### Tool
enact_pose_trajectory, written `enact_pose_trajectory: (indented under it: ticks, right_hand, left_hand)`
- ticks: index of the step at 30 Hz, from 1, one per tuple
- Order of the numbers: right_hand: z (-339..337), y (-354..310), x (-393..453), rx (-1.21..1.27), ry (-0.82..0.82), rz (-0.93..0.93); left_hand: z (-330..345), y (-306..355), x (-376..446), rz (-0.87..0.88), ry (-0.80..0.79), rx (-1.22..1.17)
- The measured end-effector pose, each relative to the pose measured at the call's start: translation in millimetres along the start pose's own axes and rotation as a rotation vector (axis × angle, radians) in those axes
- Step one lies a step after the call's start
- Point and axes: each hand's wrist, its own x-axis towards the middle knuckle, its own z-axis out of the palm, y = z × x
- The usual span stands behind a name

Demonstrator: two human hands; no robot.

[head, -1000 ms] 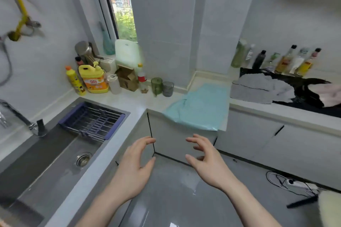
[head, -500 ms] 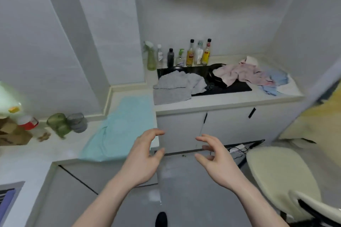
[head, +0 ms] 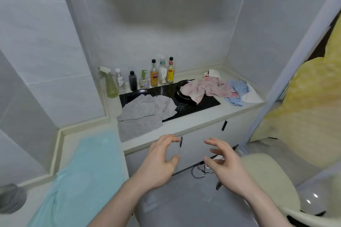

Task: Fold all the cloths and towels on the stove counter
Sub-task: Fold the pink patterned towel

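Note:
A grey towel (head: pixel 142 118) lies crumpled over the left end of the black stove top (head: pixel 206 104) and the counter edge. A pink cloth (head: pixel 204 88) is bunched over the right burner, with a blue cloth (head: pixel 238 90) and a white cloth (head: pixel 251 96) beside it on the right. A light teal cloth (head: pixel 86 175) is spread on the lower counter at the left. My left hand (head: pixel 158 162) and my right hand (head: pixel 225 162) hover in front of the cabinet, below the counter, fingers loosely curved and holding nothing.
Several bottles (head: pixel 154 77) and a green spray bottle (head: pixel 110 84) stand along the back wall behind the stove. A cream stool (head: pixel 273 175) stands at the right, with cables (head: pixel 201 169) on the floor by the cabinet. A yellow curtain (head: pixel 304 112) hangs at the far right.
The view has swung right from the sink to face the stove counter, which is now closer. Both hands stay raised, empty, in much the same pose.

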Motion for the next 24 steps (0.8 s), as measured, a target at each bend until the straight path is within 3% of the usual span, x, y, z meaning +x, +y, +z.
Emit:
enact_pose_trajectory:
  ticks: [9, 24]
  right_hand:
    - [-56.7, 35.8, 85.1, 0.014, 0.016, 0.039]
    - [-151.3, 104.9, 299.4, -0.001, -0.207, 0.02]
  left_hand:
    - [25.3, 4.4, 102.7, -0.029, -0.003, 0.026]
    - [92.0, 21.4, 268.1, -0.214, 0.1, 0.041]
